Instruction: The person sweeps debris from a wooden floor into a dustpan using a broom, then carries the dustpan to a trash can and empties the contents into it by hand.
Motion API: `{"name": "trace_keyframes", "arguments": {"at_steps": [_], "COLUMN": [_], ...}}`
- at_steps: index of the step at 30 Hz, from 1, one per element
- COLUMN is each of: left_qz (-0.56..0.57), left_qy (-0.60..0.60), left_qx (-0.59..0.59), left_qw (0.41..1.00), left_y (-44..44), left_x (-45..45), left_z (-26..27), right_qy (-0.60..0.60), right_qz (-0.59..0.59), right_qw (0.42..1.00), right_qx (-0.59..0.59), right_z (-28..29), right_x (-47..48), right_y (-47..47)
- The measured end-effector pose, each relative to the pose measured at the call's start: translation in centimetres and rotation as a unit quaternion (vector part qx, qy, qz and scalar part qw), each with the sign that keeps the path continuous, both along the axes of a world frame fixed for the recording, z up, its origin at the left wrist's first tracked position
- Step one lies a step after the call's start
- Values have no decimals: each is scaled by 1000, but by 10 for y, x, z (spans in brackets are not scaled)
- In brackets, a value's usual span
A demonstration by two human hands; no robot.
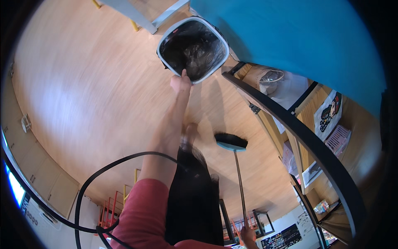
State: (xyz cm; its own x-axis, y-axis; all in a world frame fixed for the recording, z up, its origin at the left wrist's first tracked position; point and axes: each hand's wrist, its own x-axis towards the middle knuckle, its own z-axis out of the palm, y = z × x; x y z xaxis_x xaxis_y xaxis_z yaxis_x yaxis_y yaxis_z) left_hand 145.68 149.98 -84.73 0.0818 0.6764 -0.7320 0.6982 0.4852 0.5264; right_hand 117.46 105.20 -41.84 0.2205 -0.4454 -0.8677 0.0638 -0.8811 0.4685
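My left hand (181,83) is stretched out ahead, gripping the near rim of a trash bin (226,46) with a finger over its edge. A dark plastic bag (199,54) lines the bin, whose pale rim is roughly square; its mouth faces me. Low in the picture my right hand (247,234) is closed around the handle of a broom (239,180). The broom's light-blue head with black bristles (231,139) is at the floor, right of my legs. Whether the bin's base touches the floor is hidden.
A black-framed wooden shelf unit (289,118) stands on the right, holding a paper bag, pictures and a pink basket (338,140). Beyond it is a blue wall (295,37). A black cable (102,165) loops before my left arm. Cabinets (46,174) line the left side.
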Motion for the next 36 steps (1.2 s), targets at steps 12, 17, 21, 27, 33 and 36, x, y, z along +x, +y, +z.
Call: {"name": "trace_keyframes", "arguments": {"at_steps": [12, 17, 21, 27, 33, 36], "left_qz": [-77, -66, -112, -289, -544, -536], "left_qy": [-31, -186, -211, -106, 80, 59], "left_qx": [66, -64, -227, -222, -70, 62], "left_qw": [994, 978, 944, 925, 833, 840], "left_y": [6, 7, 30, 60, 104, 125], "left_x": [26, 42, 29, -66, -158, -228], "left_z": [-72, -35, -11, 2, 83, 99], "right_qy": [-121, -134, -142, -109, -182, -195], "right_qz": [-96, -88, -60, -59, -153, -322], "right_qw": [983, 981, 982, 987, 962, 917], "right_qx": [99, 112, 109, 100, 133, 132], "right_z": [-4, -2, -7, -13, 17, 52], "right_x": [-24, -36, -69, -85, -113, -110], "right_y": [29, 30, 4, 9, 30, 55]}}
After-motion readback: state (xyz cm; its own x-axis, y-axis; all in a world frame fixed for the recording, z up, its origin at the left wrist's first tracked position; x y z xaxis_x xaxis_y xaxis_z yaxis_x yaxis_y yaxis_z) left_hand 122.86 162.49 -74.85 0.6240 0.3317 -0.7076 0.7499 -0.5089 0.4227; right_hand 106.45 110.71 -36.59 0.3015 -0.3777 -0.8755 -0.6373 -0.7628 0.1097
